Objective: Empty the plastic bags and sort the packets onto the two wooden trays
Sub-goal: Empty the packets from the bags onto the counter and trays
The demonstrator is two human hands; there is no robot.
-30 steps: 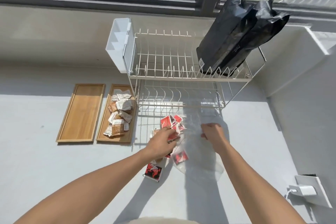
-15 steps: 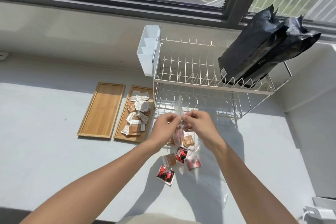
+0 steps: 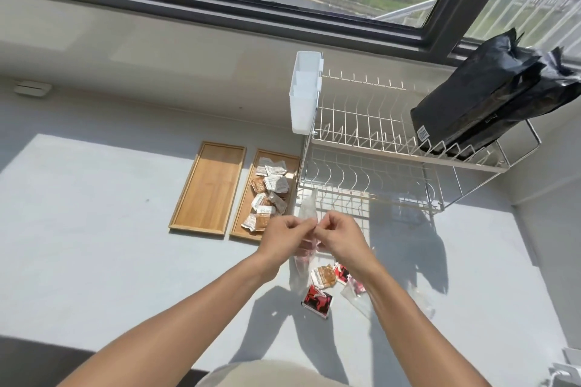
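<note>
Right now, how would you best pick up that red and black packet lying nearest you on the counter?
Judging by its pose, pinch the red and black packet by its near-left edge, coming from above. It lies flat on the counter, clear of the clear plastic bag that both hands hold, so a thin edge is likely the only grippable part.

Two wooden trays (image 3: pixel 207 188), two black bags (image 3: pixel 490 104), one dish rack (image 3: pixel 393 148), two hands (image 3: pixel 314 234).

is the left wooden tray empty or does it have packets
Empty: the left tray shows bare wood; the packets all lie in the right tray.
</note>
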